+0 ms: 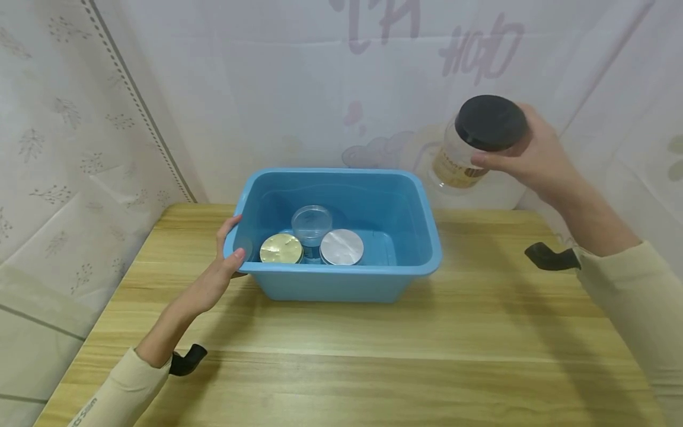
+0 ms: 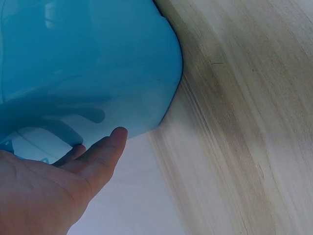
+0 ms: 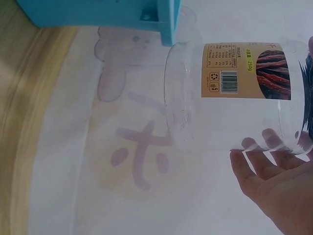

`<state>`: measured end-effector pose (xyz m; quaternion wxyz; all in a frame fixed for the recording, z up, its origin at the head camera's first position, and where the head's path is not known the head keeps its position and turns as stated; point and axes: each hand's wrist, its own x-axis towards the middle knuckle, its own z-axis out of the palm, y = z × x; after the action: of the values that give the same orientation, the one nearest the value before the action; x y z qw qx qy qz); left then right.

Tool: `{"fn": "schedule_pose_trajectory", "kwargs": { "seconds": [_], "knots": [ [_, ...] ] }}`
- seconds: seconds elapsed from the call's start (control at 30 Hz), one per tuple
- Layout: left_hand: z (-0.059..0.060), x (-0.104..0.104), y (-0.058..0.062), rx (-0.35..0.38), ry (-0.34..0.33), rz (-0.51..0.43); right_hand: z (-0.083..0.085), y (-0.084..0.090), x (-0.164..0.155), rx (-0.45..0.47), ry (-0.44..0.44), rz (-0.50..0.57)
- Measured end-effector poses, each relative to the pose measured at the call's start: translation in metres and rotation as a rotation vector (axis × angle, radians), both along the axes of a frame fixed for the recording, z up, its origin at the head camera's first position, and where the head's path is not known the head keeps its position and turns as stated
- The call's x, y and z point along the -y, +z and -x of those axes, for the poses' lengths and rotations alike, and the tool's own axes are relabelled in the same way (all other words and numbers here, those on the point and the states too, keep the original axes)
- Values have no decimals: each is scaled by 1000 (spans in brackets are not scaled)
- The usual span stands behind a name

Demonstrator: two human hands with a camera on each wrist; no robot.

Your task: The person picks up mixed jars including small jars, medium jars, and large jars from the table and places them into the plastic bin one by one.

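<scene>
My right hand (image 1: 541,154) holds a clear plastic jar (image 1: 453,151) with a black lid (image 1: 491,121), raised beyond the table's back right side. The jar is tilted and looks see-through; its brown label (image 3: 247,71) shows in the right wrist view. With my left hand (image 1: 216,276) I grip the left end of a blue plastic tub (image 1: 331,284), thumb at the rim and fingers along the outer wall. Inside the tub stand a gold-topped container (image 1: 281,248), a silver-topped one (image 1: 342,247) and a clear-topped one (image 1: 312,222). Their lower parts are partly hidden by the front wall.
The tub rests on a wood-grain table (image 1: 347,356) near its back edge. Behind it hangs a pale curtain (image 1: 256,89) with faint lettering and drawings, and a leaf-patterned one (image 1: 69,148) borders the left. Black wrist pieces (image 1: 552,258) stick out from both sleeves.
</scene>
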<state>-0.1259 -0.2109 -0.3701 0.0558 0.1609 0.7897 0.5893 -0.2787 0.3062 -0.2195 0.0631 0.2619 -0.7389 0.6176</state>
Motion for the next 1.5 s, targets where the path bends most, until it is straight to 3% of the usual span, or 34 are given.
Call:
{"fn": "schedule_pose_trajectory", "kwargs": {
  "seconds": [0.37,0.83,1.13,1.5],
  "knots": [
    [0,1,0,-2,-4,3,-1,20,10,-60,-46,-121],
    [-1,0,0,2,2,18,-4,35,33,-85,91,95],
    [0,-1,0,-5,-1,11,-5,39,42,-130,101,40],
    [-1,-1,1,7,11,20,-6,41,63,-109,163,10]
  ]
}}
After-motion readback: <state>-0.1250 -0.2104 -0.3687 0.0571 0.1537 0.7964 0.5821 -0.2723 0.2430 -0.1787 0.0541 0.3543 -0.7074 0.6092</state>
